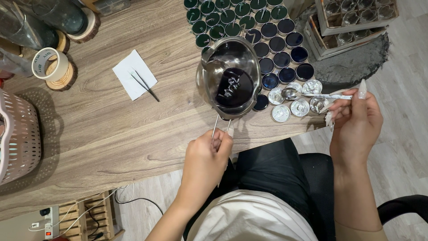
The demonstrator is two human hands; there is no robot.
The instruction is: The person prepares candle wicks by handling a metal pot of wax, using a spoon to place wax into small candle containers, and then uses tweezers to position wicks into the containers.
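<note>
Pot (229, 76) of dark liquid, left hand (206, 158) gripping its handle, tilted over tins (272, 60); right hand (356, 120) pinching spoon (292, 93), probably steadying flow.

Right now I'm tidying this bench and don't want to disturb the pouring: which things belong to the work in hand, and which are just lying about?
In use:
- metal pouring pot of dark liquid, held by left hand
- spoon in right hand
- small round tins, filled and empty

Lying about:
- tweezers on white paper
- tape roll
- pink basket
</note>
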